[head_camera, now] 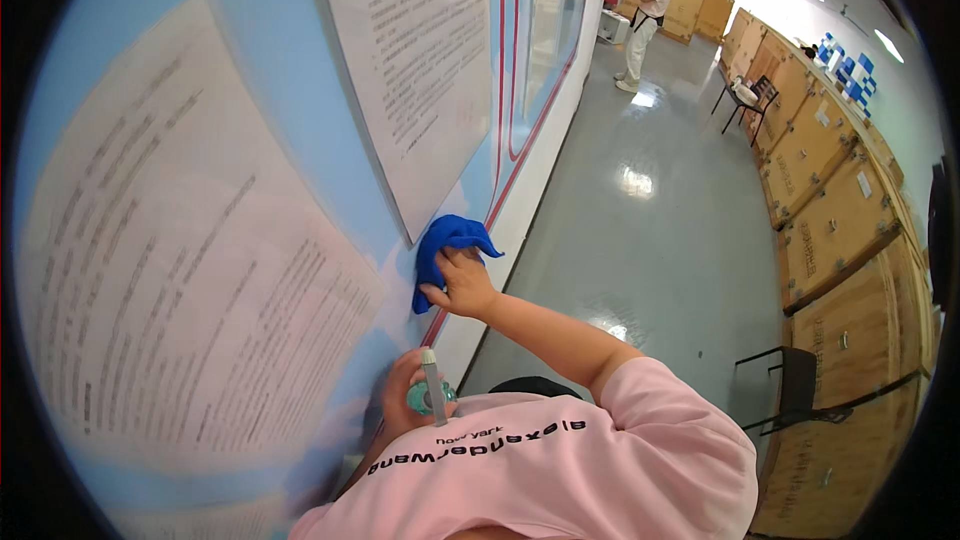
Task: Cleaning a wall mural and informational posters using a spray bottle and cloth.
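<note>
My right hand [466, 283] presses a blue cloth [442, 255] against the light blue wall panel, just below the lower corner of a printed sheet [427, 67] mounted there. Close to my chest, my left hand [405, 394] is closed around a greenish clear bottle [431, 396] with a grey and pale green top part. A larger printed sheet [202, 255] covers much of the panel at the left. Both sheets bear lines of writing. Part of my left hand is hidden behind the bottle and my pink shirt.
Along the right side stand large wooden crates [832, 232] with metal latches. A black chair [799, 386] is near them, and another chair [759, 99] farther off has a pale item on it. A person [646, 15] stands at the far end of the grey floor [637, 225].
</note>
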Demonstrator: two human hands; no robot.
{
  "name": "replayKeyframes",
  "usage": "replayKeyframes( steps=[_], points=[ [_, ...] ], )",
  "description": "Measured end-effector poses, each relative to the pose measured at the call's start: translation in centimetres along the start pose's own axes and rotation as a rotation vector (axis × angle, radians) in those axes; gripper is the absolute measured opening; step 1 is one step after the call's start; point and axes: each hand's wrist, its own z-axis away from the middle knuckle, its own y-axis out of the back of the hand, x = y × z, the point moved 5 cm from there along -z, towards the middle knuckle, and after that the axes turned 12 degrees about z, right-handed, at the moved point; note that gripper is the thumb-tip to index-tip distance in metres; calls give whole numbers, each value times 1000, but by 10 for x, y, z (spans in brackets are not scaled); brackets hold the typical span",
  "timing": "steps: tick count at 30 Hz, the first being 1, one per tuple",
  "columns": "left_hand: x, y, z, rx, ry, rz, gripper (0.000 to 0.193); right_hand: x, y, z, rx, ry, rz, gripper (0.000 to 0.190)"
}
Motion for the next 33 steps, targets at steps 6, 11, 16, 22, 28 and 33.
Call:
replayKeyframes(
  steps=[6,11,16,22,28,33],
  points=[
    [-8,3,-3,108,149,-28,82,70,-41,3,199,-96,-91,66],
    [-19,0,-6,261,202,-173,88,97,-49,-13,244,-86,-221,68],
    [-32,-20,-27,364,262,-283,93,146,-48,-46,305,-99,-346,69],
    [-63,-69,-67,580,261,-272,88,203,-23,-95,344,54,-249,60],
    [-83,-140,-119,635,362,-450,81,226,59,-180,468,429,-244,43],
    [-97,-174,-133,724,381,-473,84,209,138,-249,508,616,-301,43]
  ],
)
